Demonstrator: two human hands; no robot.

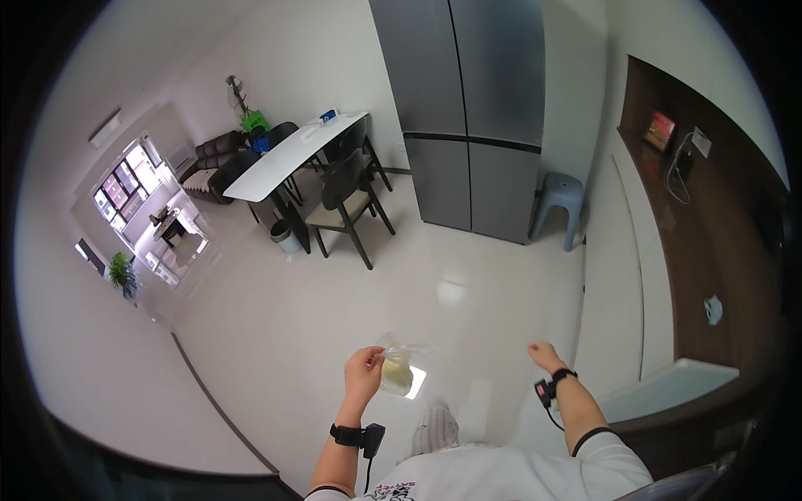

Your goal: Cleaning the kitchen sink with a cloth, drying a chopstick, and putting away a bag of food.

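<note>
My left hand pinches the top of a clear plastic bag. The bag hangs over the floor in front of my body. Inside it is something pale yellow-green, seen too dimly through the plastic to tell exactly. Off to the right, my right hand is held out with its fingers curled in, and no object shows in it. Both wrists wear a black strap with a small cabled device. Ahead stands a grey refrigerator with its doors closed.
A blue plastic stool stands beside the refrigerator. Black chairs surround a white-topped table, with a waste bin near its leg. Along the right runs a brown wooden niche holding a face mask and a white cable.
</note>
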